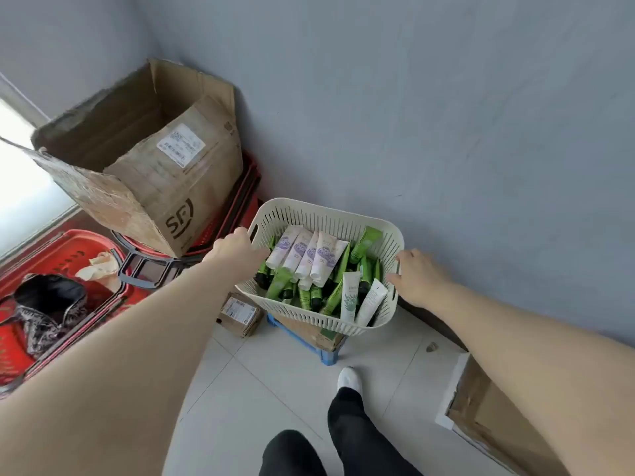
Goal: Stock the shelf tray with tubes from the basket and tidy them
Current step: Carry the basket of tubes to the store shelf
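touching the basket (326, 210) of tubes (310, 256), left hand (237, 250) and right hand (421, 280)

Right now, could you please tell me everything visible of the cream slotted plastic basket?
The cream slotted plastic basket has rounded corners and handle slots at both ends. It sits on a cardboard box over a blue plastic stool, heaped with green and white tubes. The left hand grips its left rim; the right hand touches its right.

Shop stockroom corner, by look. White slotted basket (330, 214) heaped with cosmetic tubes (311, 255). Left of basket: open SF shipping carton (165, 187) atop stacked red shopping baskets (247, 194). Right: flattened cardboard (488, 417). Behind: bare grey wall (446, 115). Below: tiled floor (275, 389).
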Available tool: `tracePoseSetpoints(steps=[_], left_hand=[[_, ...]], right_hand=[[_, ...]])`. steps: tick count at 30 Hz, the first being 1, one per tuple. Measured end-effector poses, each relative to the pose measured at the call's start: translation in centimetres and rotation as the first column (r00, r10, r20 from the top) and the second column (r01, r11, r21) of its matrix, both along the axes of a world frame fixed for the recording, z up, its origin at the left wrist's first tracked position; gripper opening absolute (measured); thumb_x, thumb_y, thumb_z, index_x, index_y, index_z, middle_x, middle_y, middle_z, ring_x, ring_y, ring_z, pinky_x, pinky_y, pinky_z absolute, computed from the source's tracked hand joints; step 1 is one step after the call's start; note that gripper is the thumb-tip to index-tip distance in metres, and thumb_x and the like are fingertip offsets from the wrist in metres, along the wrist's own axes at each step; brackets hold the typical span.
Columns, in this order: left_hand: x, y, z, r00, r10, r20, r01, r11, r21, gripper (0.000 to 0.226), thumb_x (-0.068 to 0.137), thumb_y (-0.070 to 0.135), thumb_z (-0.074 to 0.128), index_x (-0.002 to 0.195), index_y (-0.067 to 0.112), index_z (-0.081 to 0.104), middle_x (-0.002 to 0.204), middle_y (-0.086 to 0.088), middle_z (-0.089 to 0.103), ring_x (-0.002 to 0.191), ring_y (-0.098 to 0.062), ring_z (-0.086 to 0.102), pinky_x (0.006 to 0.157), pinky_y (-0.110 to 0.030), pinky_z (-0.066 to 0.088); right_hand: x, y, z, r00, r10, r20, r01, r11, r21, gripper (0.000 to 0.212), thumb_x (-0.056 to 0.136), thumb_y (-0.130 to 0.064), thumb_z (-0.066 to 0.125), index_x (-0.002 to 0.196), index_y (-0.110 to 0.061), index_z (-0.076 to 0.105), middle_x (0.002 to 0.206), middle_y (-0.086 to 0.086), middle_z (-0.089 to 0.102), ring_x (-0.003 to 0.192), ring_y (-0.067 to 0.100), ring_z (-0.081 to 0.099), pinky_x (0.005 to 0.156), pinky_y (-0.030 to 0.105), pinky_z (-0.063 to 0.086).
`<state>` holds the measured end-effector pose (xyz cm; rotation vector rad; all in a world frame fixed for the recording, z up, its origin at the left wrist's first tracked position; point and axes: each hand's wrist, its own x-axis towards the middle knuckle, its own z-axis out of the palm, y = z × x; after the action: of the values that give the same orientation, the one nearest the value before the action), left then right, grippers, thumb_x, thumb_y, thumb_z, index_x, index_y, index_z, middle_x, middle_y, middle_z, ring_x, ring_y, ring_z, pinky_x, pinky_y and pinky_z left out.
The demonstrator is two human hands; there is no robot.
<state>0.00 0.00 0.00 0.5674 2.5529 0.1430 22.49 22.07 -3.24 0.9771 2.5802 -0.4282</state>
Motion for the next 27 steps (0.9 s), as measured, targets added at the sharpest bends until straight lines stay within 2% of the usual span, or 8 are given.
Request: tracePoseSetpoints(steps=[3, 9, 13, 16, 19, 21, 24, 27], left_hand=[[-0.9, 1.3, -2.4, 0.998, 0.046, 0.044, -0.044, 0.998, -0.041, 0.057, 0.092, 0.047, 0.05, 0.131, 0.008, 0.037, 0.116, -0.012, 0.055, 0.107, -0.033, 0.053, 0.086, -0.045, 0.05], [-3.4, 2.5, -6.5, 0.997, 0.058, 0.056, -0.054, 0.996, -0.076, 0.06, 0.091, 0.04, 0.053, 0.138, 0.008, 0.035, 0.135, -0.015, 0.045, 0.124, -0.036, 0.041, 0.098, -0.048, 0.042], [-5.6, 2.6, -9.2, 0.992, 0.111, 0.053, -0.107, 0.991, -0.078, 0.066, 0.092, 0.033, 0.056, 0.144, 0.007, 0.024, 0.144, -0.015, 0.038, 0.129, -0.037, 0.037, 0.099, -0.05, 0.038], [-6.7, 2.3, -10.9, 0.988, 0.092, 0.12, -0.088, 0.995, -0.038, 0.057, 0.094, 0.028, 0.053, 0.139, 0.007, 0.027, 0.128, -0.018, 0.051, 0.113, -0.038, 0.051, 0.08, -0.047, 0.044], [-7.5, 2.2, -12.0, 0.984, 0.074, 0.162, -0.084, 0.995, 0.057, 0.051, 0.092, 0.023, 0.054, 0.134, 0.012, 0.029, 0.114, -0.014, 0.056, 0.091, -0.032, 0.055, 0.067, -0.04, 0.042], [-8.0, 2.4, -12.4, 0.96, 0.122, 0.251, -0.16, 0.977, 0.14, 0.056, 0.09, 0.023, 0.056, 0.138, 0.018, 0.027, 0.115, -0.011, 0.055, 0.093, -0.03, 0.057, 0.07, -0.041, 0.046], [-8.4, 3.0, -12.7, 0.913, 0.191, 0.359, -0.278, 0.937, 0.209, 0.07, 0.089, 0.023, 0.06, 0.146, 0.029, 0.02, 0.12, -0.012, 0.052, 0.104, -0.03, 0.056, 0.082, -0.043, 0.047], [-8.4, 3.5, -12.8, 0.892, 0.233, 0.388, -0.343, 0.907, 0.245, 0.069, 0.088, 0.019, 0.06, 0.146, 0.03, 0.024, 0.101, -0.009, 0.058, 0.087, -0.024, 0.058, 0.071, -0.037, 0.047]], right_hand=[[-0.9, 0.8, -2.1, 0.999, -0.044, 0.008, 0.044, 0.999, -0.019, 0.051, 0.095, -0.037, 0.049, 0.137, -0.01, 0.038, 0.138, 0.012, 0.04, 0.126, 0.029, 0.04, 0.099, 0.041, 0.04], [-2.0, 1.1, -5.6, 0.99, -0.144, 0.008, 0.144, 0.99, -0.005, 0.058, 0.09, -0.038, 0.056, 0.133, -0.007, 0.032, 0.133, 0.013, 0.036, 0.119, 0.033, 0.041, 0.093, 0.045, 0.043], [-3.2, 0.3, -7.6, 0.939, -0.338, -0.057, 0.329, 0.936, -0.124, 0.076, 0.092, -0.028, 0.058, 0.146, -0.001, 0.012, 0.143, 0.018, 0.028, 0.126, 0.037, 0.038, 0.098, 0.045, 0.039], [-3.5, -0.5, -8.8, 0.874, -0.482, -0.06, 0.459, 0.861, -0.218, 0.083, 0.095, -0.025, 0.054, 0.149, 0.002, -0.004, 0.149, 0.024, 0.021, 0.132, 0.038, 0.034, 0.103, 0.041, 0.033], [-3.3, -0.5, -10.1, 0.805, -0.59, -0.063, 0.54, 0.772, -0.336, 0.083, 0.093, -0.026, 0.055, 0.149, -0.013, -0.004, 0.151, 0.018, 0.021, 0.131, 0.036, 0.038, 0.104, 0.047, 0.038], [-3.3, -0.4, -10.5, 0.758, -0.642, -0.119, 0.551, 0.727, -0.411, 0.079, 0.087, -0.023, 0.06, 0.145, -0.026, 0.005, 0.151, 0.009, 0.024, 0.13, 0.031, 0.042, 0.103, 0.05, 0.04], [-3.6, -0.2, -11.3, 0.704, -0.695, -0.147, 0.582, 0.683, -0.441, 0.078, 0.085, -0.021, 0.063, 0.142, -0.03, 0.01, 0.145, 0.006, 0.032, 0.124, 0.027, 0.047, 0.101, 0.049, 0.042], [-4.4, -0.4, -11.4, 0.681, -0.715, -0.16, 0.602, 0.67, -0.434, 0.077, 0.089, -0.019, 0.06, 0.145, -0.027, 0.007, 0.143, 0.01, 0.035, 0.121, 0.029, 0.047, 0.102, 0.046, 0.04]])
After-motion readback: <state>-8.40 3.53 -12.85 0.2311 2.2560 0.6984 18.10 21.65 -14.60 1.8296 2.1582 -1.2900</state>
